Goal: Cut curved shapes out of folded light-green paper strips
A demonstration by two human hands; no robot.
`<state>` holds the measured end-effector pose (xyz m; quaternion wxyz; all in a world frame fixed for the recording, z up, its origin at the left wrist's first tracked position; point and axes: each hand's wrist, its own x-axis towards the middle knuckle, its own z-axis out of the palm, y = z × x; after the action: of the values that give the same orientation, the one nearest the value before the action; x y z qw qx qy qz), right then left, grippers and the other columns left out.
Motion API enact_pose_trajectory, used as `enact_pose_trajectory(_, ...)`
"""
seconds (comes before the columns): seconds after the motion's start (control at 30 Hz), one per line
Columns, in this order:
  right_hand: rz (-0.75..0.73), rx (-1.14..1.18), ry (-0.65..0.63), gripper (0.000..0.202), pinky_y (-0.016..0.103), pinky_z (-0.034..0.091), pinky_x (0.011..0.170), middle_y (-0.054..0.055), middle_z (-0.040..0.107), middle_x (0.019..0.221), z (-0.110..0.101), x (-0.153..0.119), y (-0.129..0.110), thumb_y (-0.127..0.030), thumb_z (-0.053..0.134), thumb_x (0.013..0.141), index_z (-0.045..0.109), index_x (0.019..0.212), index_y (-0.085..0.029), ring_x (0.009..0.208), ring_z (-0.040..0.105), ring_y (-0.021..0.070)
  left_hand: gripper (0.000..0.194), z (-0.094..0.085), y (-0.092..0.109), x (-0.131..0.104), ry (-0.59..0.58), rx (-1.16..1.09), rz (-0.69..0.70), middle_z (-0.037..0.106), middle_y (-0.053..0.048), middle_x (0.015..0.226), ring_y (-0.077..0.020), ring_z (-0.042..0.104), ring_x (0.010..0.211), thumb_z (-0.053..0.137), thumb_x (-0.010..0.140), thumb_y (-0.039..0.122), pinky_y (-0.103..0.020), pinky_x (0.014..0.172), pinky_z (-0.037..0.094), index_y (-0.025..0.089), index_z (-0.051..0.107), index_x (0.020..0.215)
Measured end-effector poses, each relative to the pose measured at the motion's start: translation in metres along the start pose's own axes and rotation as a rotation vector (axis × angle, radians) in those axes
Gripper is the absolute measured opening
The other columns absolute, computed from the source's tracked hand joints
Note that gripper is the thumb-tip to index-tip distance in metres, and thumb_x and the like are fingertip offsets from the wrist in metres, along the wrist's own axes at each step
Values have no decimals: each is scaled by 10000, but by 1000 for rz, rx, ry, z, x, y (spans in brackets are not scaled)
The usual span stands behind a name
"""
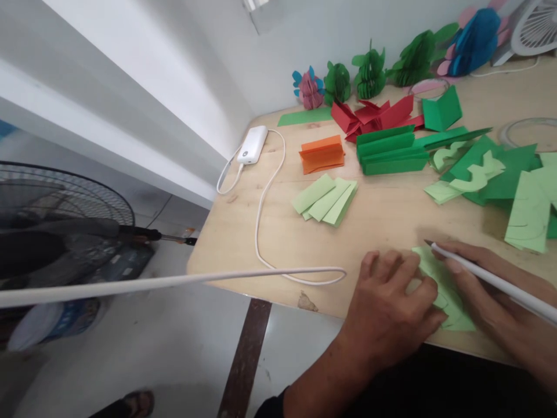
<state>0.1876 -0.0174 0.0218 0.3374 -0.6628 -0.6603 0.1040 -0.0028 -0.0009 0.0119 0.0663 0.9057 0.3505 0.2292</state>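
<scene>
A light green sheet of paper [456, 307] lies at the table's front edge, with dark curved lines drawn on it. My left hand [394, 302] rests over the left part of this sheet, fingers bent and a little apart, pressing it down. On its right side my right hand [491, 290] grips a white pen [491, 278]; the dark tip points to the upper left, just above the sheet's top edge. Folded light green pieces [326, 200] lie farther back, beside a folded orange paper [322, 154]. Cut light green shapes [476, 174] rest on darker green paper at the right.
Red folded papers [378, 116] and green folded papers [391, 151] lie mid-table. Paper figures [369, 72] stand along the wall. A white power bank [253, 145] trails a cable [259, 220] over the table. A black fan [56, 232] stands on the floor at left.
</scene>
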Motion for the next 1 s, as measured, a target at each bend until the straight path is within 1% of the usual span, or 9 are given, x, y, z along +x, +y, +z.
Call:
enact_pose_trajectory(0.17, -51, -4, 4, 352, 282, 622, 906, 24, 812, 1152, 0, 0, 1, -486, 550, 978, 752, 1150, -256, 1028, 779, 201, 286, -1, 0, 1, -14, -1, -7, 685, -90, 1356, -274, 569, 1209, 601, 1003, 453, -454, 1068, 416, 210, 719, 1097)
enact_pose_trajectory(0.33, -41, 4, -6, 359, 294, 626, 909, 33, 813, 1145, 0, 0, 3, -490, 551, 974, 756, 1138, -245, 1018, 780, 207, 280, 0, 0, 1, -19, -9, -8, 687, -91, 1350, -273, 569, 1204, 593, 1006, 445, -451, 1061, 418, 211, 717, 1096)
enact_pose_trajectory(0.43, -11, 29, -6, 382, 313, 629, 918, 43, 814, 1135, -1, 0, 2, -515, 552, 964, 766, 1123, -241, 1025, 779, 221, 282, 0, -1, 0, -4, -8, -5, 687, -92, 1345, -277, 573, 1204, 591, 1007, 445, -457, 1062, 416, 208, 715, 1098)
enact_pose_trajectory(0.5, 37, 59, -9, 398, 321, 627, 929, 40, 814, 1133, -3, 2, 2, -540, 558, 952, 775, 1117, -250, 1037, 776, 225, 285, 0, -1, 0, 2, -7, 2, 688, -91, 1339, -280, 575, 1205, 593, 1007, 449, -459, 1063, 416, 206, 713, 1097)
enact_pose_trajectory(0.63, 130, 117, -47, 414, 313, 635, 836, 19, 816, 1105, -6, 8, 0, -620, 580, 908, 793, 1053, -295, 1018, 775, 228, 277, -1, -1, 1, -16, -18, -2, 677, -92, 1363, -278, 572, 1220, 598, 1004, 443, -459, 1068, 417, 211, 710, 1105)
enact_pose_trajectory(0.73, 128, 123, -68, 433, 311, 627, 817, 15, 817, 1088, -7, 12, -1, -650, 572, 899, 791, 1028, -299, 986, 776, 218, 276, -2, -1, 1, -5, -20, 2, 676, -96, 1362, -279, 573, 1218, 591, 1010, 437, -461, 1065, 418, 204, 711, 1096)
enact_pose_trajectory(0.87, 128, 84, -92, 476, 323, 613, 881, 33, 815, 1094, -6, 11, 0, -669, 547, 904, 786, 1045, -282, 1002, 772, 223, 287, -1, -1, 1, 4, -21, 6, 680, -93, 1363, -276, 572, 1224, 577, 1023, 444, -459, 1064, 415, 204, 713, 1102)
enact_pose_trajectory(1.0, 114, 65, -79, 427, 319, 603, 887, 14, 814, 1090, -4, 8, 1, -636, 557, 917, 775, 1064, -300, 1002, 768, 214, 291, -2, -1, 1, -4, -15, 6, 678, -94, 1379, -274, 568, 1232, 561, 1032, 439, -459, 1067, 413, 205, 714, 1111)
